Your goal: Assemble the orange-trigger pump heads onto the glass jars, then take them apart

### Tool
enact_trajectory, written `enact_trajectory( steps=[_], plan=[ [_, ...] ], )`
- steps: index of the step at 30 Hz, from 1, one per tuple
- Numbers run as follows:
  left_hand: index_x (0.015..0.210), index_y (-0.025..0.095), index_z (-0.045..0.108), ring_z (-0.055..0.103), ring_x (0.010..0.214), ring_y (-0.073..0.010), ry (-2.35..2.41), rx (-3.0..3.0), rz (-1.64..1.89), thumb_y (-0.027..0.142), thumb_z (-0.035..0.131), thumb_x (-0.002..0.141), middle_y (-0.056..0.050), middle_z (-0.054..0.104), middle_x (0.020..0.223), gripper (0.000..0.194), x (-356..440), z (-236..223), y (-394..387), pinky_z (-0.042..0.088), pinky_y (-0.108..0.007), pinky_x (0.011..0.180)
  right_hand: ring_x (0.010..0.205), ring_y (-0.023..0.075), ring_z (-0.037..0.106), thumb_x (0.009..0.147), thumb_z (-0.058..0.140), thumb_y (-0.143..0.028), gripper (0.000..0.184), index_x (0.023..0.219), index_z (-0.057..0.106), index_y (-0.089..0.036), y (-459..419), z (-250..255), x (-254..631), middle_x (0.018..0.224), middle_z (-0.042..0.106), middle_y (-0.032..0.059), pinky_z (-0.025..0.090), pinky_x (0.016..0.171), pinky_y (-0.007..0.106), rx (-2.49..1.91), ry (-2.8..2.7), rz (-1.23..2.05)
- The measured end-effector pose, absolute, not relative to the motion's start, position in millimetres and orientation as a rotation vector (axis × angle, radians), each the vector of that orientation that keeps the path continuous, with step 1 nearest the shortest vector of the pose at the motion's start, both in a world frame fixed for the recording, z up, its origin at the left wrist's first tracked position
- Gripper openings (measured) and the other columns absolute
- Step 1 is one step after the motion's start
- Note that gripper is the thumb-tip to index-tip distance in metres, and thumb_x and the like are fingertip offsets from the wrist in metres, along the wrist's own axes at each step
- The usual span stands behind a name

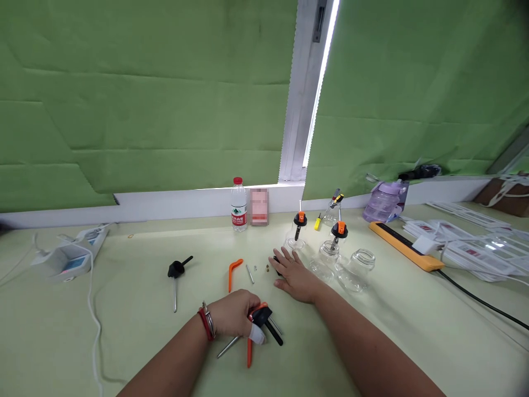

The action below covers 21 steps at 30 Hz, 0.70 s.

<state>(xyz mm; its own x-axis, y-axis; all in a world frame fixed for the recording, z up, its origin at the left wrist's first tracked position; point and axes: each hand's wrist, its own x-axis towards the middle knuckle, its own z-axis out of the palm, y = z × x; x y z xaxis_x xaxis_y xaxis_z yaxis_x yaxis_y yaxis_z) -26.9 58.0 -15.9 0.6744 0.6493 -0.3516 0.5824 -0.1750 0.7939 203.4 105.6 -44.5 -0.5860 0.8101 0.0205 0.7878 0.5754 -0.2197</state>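
My left hand (237,314) is closed around a black plastic cap assembly (261,316) with orange handle parts and metal rods sticking out. White tape or a bandage wraps one finger. My right hand (294,277) lies with fingers spread on the table, partly over a small black part (277,258). Between the hands and farther back are an orange bent handle (233,270), a thin metal rod (250,274) and tiny brass pieces (267,268). Left of them rests another black cap (177,269) with a metal tube.
Glass jars (359,270) stand and lean right of my right hand, two fitted with black-and-orange tops (339,230). Behind are a yellow-handled tool (317,222), a water bottle (238,207) and a purple bottle (382,202). Power strips (405,246) and a white cable (94,314) flank the table.
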Motion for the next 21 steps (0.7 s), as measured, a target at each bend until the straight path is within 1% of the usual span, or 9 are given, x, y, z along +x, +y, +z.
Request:
enact_trajectory(
  steps=[3, 5, 7, 8, 10, 12, 14, 16, 21],
  plan=[
    [0.065, 0.017, 0.049, 0.036, 0.053, -0.0082, 0.977, 1.750, 0.225, 0.032, 0.070, 0.055, 0.006, 0.042, 0.059, 0.028, -25, -17, 58, 0.030, -0.020, 0.048, 0.136, 0.0277, 0.004, 0.090, 0.034, -0.045, 0.054, 0.138, 0.031, -0.021, 96, -29, 199, 0.149, 0.014, 0.0086, 0.005, 0.108, 0.048, -1.258, -2.596, 0.184],
    [0.069, 0.017, 0.050, 0.039, 0.057, -0.0090, 0.952, 1.677, 0.340, 0.030, 0.067, 0.058, 0.006, 0.044, 0.063, 0.024, -24, -16, 58, 0.033, -0.020, 0.053, 0.133, 0.0265, 0.020, 0.090, 0.034, -0.042, 0.043, 0.125, 0.049, -0.020, 88, -17, 196, 0.142, 0.032, 0.0101, 0.014, 0.106, 0.045, -1.165, -2.535, 0.164],
    [0.074, 0.017, 0.053, 0.043, 0.062, -0.0102, 0.916, 1.615, 0.449, 0.027, 0.064, 0.062, 0.005, 0.047, 0.067, 0.020, -22, -14, 59, 0.036, -0.022, 0.059, 0.114, 0.0229, 0.046, 0.092, 0.033, -0.039, 0.036, 0.102, 0.061, -0.019, 81, -7, 194, 0.117, 0.057, 0.0108, 0.029, 0.097, 0.039, -1.139, -2.485, 0.219],
    [0.076, 0.017, 0.053, 0.044, 0.064, -0.0106, 0.907, 1.590, 0.497, 0.026, 0.062, 0.063, 0.005, 0.047, 0.069, 0.019, -21, -14, 60, 0.036, -0.023, 0.061, 0.098, 0.0207, 0.054, 0.091, 0.033, -0.039, 0.037, 0.090, 0.064, -0.018, 78, -4, 193, 0.098, 0.064, 0.0096, 0.036, 0.088, 0.035, -1.163, -2.474, 0.278],
    [0.079, 0.017, 0.054, 0.044, 0.065, -0.0107, 0.927, 1.560, 0.572, 0.024, 0.060, 0.064, 0.004, 0.046, 0.070, 0.018, -20, -15, 61, 0.036, -0.024, 0.062, 0.069, 0.0155, 0.055, 0.090, 0.035, -0.041, 0.040, 0.070, 0.061, -0.016, 75, -2, 193, 0.069, 0.062, 0.0050, 0.040, 0.067, 0.028, -1.219, -2.483, 0.491],
    [0.079, 0.017, 0.053, 0.043, 0.064, -0.0104, 0.978, 1.568, 0.614, 0.021, 0.059, 0.064, 0.005, 0.045, 0.070, 0.017, -20, -18, 63, 0.036, -0.024, 0.062, 0.056, 0.0115, 0.049, 0.088, 0.039, -0.042, 0.041, 0.063, 0.057, -0.016, 73, -4, 193, 0.060, 0.057, 0.0018, 0.037, 0.055, 0.023, -1.225, -2.467, 0.840],
    [0.078, 0.017, 0.052, 0.043, 0.064, -0.0105, 1.032, 1.617, 0.624, 0.020, 0.058, 0.064, 0.005, 0.044, 0.069, 0.015, -20, -22, 64, 0.036, -0.024, 0.061, 0.054, 0.0096, 0.048, 0.088, 0.039, -0.042, 0.039, 0.065, 0.055, -0.015, 73, -7, 193, 0.060, 0.056, 0.0008, 0.037, 0.053, 0.021, -1.142, -2.361, 1.230],
    [0.077, 0.018, 0.052, 0.043, 0.065, -0.0112, 1.071, 1.679, 0.628, 0.020, 0.056, 0.064, 0.004, 0.044, 0.069, 0.014, -20, -26, 64, 0.036, -0.024, 0.061, 0.057, 0.0098, 0.050, 0.087, 0.040, -0.044, 0.037, 0.068, 0.055, -0.015, 73, -9, 193, 0.063, 0.057, 0.0010, 0.040, 0.057, 0.021, -1.032, -2.200, 1.499],
    [0.081, 0.018, 0.053, 0.046, 0.067, -0.0127, 1.147, 1.784, 0.631, 0.022, 0.054, 0.066, 0.004, 0.046, 0.071, 0.016, -19, -32, 65, 0.037, -0.026, 0.062, 0.058, 0.0092, 0.050, 0.076, 0.059, -0.043, 0.029, 0.073, 0.055, -0.014, 75, -16, 191, 0.064, 0.055, -0.0005, 0.041, 0.058, 0.022, -0.971, -1.952, 1.691]
  ],
)
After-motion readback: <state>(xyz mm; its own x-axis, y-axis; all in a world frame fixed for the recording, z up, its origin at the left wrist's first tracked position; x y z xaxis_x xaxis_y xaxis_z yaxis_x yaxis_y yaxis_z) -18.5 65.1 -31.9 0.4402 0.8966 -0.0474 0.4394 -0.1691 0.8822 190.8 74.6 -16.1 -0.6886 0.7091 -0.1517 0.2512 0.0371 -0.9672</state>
